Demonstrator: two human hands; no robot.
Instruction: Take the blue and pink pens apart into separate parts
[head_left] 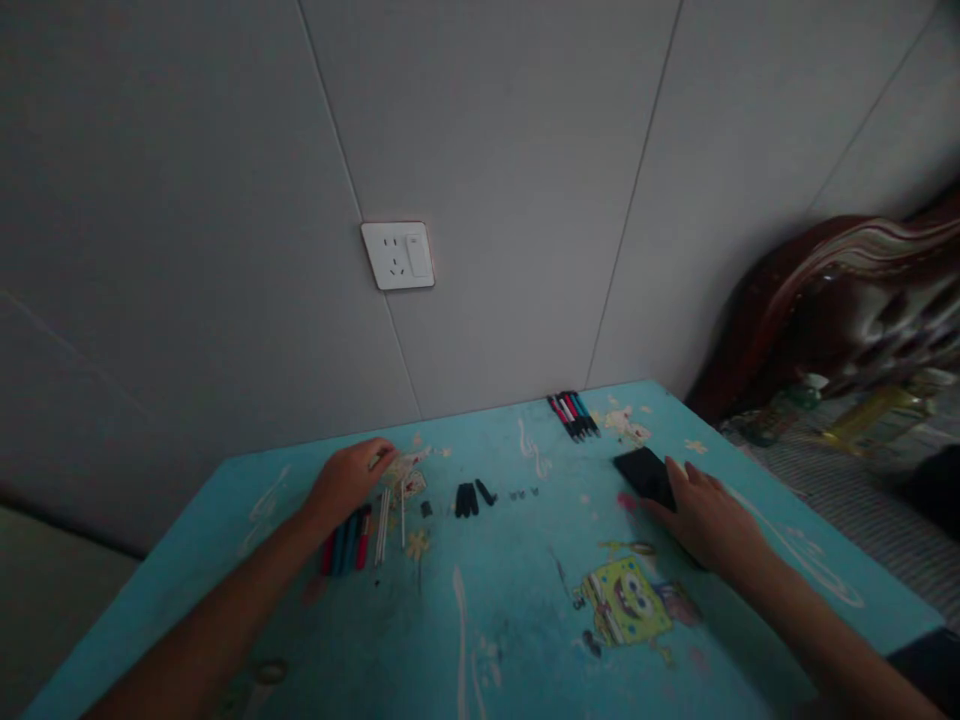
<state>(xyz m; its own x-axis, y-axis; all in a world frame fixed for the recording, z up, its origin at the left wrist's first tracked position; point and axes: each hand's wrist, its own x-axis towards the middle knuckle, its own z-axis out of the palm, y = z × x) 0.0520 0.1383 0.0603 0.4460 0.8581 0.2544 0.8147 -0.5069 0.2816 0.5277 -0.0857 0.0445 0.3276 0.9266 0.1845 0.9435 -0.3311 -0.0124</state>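
Turquoise cartoon-print surface point(495, 640) by a grey wall. Right hand point(709, 520) lies flat, fingers together, touching a black pad point(643, 474); left hand point(349, 482), fingers curled, grip unclear, sits over pen parts point(352, 540). Best approach: steady pad, pick parts w/ fingertips, one by one.

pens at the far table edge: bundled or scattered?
Bundled. The pens lie side by side, touching, in one tight group near the wall, apart from both hands: left hand, right hand.
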